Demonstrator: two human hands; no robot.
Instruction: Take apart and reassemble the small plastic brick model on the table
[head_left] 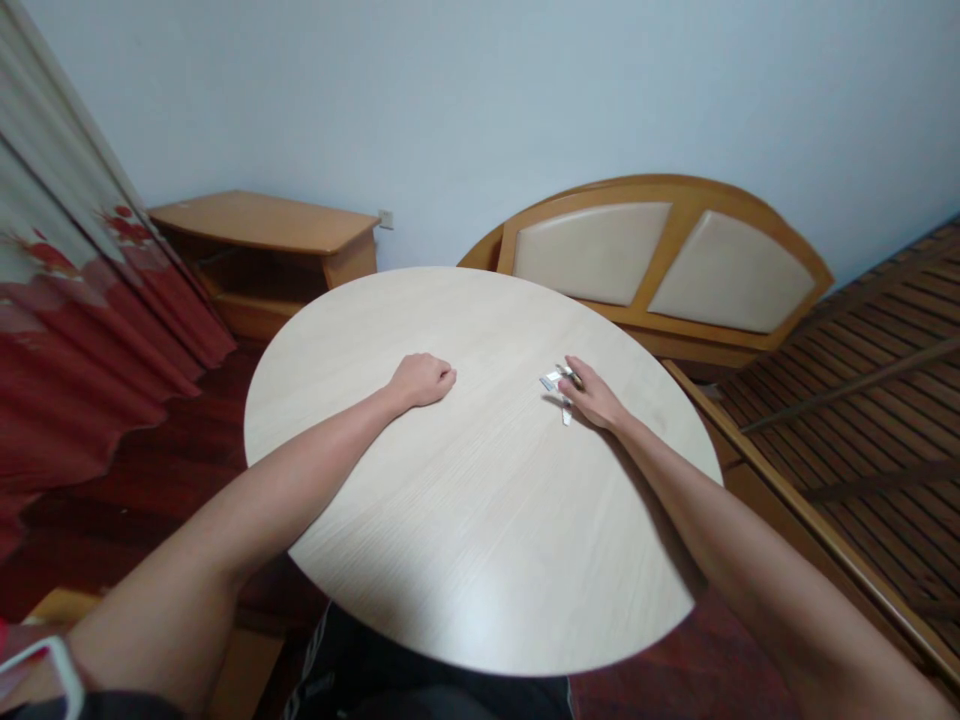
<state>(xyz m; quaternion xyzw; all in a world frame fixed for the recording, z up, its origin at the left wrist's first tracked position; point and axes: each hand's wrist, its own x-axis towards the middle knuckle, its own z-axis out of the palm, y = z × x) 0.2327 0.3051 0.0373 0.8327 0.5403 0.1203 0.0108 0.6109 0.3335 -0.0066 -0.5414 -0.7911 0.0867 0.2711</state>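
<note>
My left hand rests on the round table as a closed fist, and nothing sticks out of it. Over the right half of the tabletop, my right hand is closed on what looks like a bunch of keys. One silvery key-like piece hangs down below the fingers. A small pale flat piece with a bluish edge juts out to the left of them. The fingers and thumb hide part of the bunch.
A wooden cabinet stands against the wall at the back left, beside red and white curtains. Behind the table is a bed headboard with cream panels. A slatted wooden bed frame lies along the right.
</note>
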